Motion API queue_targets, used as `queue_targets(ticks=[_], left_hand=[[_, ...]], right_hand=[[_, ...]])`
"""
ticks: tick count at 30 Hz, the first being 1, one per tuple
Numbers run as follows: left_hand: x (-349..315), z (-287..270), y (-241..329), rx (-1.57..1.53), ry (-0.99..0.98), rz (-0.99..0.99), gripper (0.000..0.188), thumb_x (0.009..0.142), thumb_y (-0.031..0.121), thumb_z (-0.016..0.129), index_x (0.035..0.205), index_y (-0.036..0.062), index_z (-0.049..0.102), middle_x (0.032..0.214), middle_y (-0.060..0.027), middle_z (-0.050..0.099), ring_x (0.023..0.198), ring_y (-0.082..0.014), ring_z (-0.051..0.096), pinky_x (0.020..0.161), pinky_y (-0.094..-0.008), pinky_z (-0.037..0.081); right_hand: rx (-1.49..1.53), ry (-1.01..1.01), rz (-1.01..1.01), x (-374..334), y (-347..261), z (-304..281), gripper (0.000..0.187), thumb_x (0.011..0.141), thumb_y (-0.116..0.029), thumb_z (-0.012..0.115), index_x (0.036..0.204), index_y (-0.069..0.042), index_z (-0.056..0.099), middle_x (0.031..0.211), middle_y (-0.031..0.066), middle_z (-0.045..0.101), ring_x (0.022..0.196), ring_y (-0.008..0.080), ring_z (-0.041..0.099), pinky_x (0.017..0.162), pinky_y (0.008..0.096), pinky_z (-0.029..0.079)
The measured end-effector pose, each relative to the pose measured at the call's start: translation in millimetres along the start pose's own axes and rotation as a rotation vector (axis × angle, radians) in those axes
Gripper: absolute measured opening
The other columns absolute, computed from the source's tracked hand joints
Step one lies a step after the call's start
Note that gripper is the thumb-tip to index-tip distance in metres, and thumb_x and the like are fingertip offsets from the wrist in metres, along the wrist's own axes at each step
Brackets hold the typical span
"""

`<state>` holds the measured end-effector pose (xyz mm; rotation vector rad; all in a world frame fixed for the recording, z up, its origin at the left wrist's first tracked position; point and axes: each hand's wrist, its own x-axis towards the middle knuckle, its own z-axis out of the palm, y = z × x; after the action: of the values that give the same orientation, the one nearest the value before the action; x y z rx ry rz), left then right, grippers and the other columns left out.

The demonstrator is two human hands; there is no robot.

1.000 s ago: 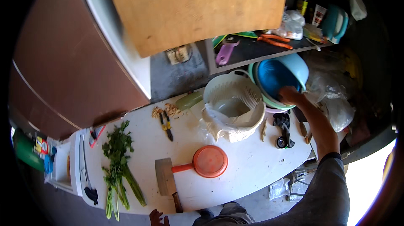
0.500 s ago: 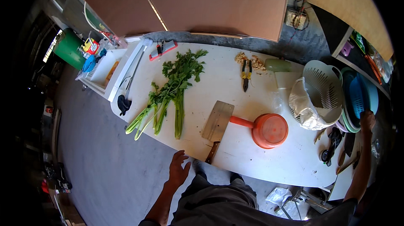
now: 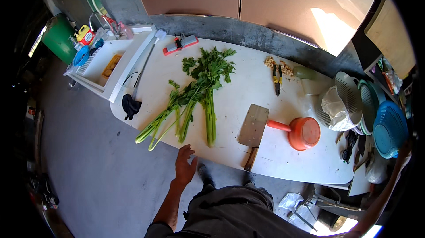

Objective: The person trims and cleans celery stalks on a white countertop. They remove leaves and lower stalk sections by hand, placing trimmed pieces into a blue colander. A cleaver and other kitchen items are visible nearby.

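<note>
Looks steeply down from the left side of the head, fisheye-wide, across both hands [image 3: 184, 166] to the desk [image 3: 228, 125] beyond.

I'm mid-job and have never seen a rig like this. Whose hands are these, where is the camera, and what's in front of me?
There's no machine: a person works with two bare hands. The view comes from a wide fisheye camera on their head, looking down, so straight edges bend near the rim. Picture left is their left.

On the white table lie celery, a cleaver, a red dipper and pliers.

The right hand, dim at the far right, seems to grip a blue basket by its edge. The left hand is open and empty near the table's front edge.
</note>
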<state>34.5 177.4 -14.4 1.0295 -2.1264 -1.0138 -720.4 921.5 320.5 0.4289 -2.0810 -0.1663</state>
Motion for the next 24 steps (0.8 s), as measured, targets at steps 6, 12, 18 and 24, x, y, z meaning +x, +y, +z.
queue_targets(ticks=[6,12,18,24], left_hand=[[28.6,-74.4,-44.7,-0.023,0.071,0.040,0.030,0.086,-0.006,0.073,0.114,0.0016,0.065,0.139,-0.0154,0.058,0.118,-0.0296,0.064,0.086,-0.0367,0.058],[46.2,-116.9,-73.0,-0.021,0.136,0.063,0.030,0.087,-0.003,0.074,0.116,0.0014,0.065,0.139,-0.0168,0.057,0.118,-0.0309,0.063,0.086,-0.0381,0.058],[39.4,-137.7,-69.9,-0.010,0.197,-0.019,0.029,0.089,0.000,0.074,0.117,0.0028,0.065,0.140,-0.0160,0.057,0.121,-0.0324,0.062,0.086,-0.0387,0.058],[-7.3,-160.6,-60.4,0.055,0.372,-0.187,0.027,0.090,-0.001,0.073,0.116,0.0022,0.067,0.139,-0.0163,0.058,0.118,-0.0302,0.064,0.085,-0.0376,0.059]], right_hand=[[0.348,-0.134,0.171,-56.3,-306.2,-216.6,0.022,0.099,-0.015,0.062,0.117,-0.005,0.072,0.092,0.0189,0.073,0.076,0.0291,0.072,0.070,0.0399,0.056],[0.816,-0.303,0.034,-83.1,-549.1,-265.2,0.011,0.090,-0.001,0.064,0.099,-0.001,0.071,0.069,0.0113,0.064,0.058,0.0125,0.056,0.057,0.0338,0.047],[1.106,-0.401,-0.072,-92.6,-679.1,-185.1,0.005,0.090,-0.002,0.066,0.094,0.001,0.069,0.068,0.0131,0.065,0.056,0.0173,0.060,0.056,0.0346,0.048],[1.139,-0.390,-0.160,-97.9,-756.8,-148.9,0.011,0.091,-0.009,0.069,0.101,-0.005,0.071,0.076,0.0176,0.069,0.061,0.0316,0.068,0.059,0.0406,0.053]])
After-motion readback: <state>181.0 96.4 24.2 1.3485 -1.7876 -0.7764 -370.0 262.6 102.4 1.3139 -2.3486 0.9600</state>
